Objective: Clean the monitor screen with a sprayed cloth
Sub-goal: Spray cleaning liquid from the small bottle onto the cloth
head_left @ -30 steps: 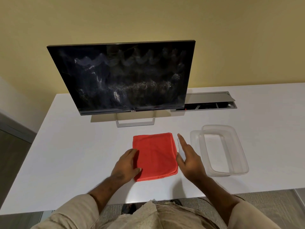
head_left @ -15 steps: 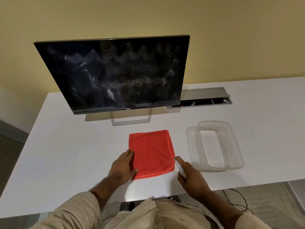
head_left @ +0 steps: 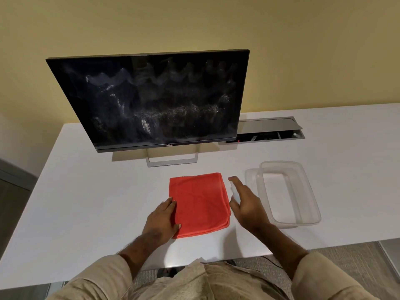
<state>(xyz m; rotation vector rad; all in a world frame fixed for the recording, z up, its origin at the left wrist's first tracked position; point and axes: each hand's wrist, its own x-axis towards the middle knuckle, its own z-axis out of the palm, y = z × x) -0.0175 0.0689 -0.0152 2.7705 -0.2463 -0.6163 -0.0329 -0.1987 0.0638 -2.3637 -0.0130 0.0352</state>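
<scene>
A dark monitor (head_left: 151, 100) with whitish smears across its screen stands at the back of the white desk (head_left: 86, 202). In front of its stand lies a folded red cloth (head_left: 201, 202). My left hand (head_left: 162, 219) rests flat on the cloth's lower left edge, fingers spread. My right hand (head_left: 246, 204) hovers just right of the cloth, forefinger stretched forward. It is wrapped around a small pale spray bottle (head_left: 234, 191), which the palm mostly hides.
A clear plastic container (head_left: 287, 191) sits on its lid right of my right hand. A metal cable hatch (head_left: 264, 131) stands open in the desk behind it. The desk's front edge runs just under my forearms.
My right hand pulled back toward me half a second ago and has now come forward and up again beside the cloth's right edge. My left hand stays on the cloth.
</scene>
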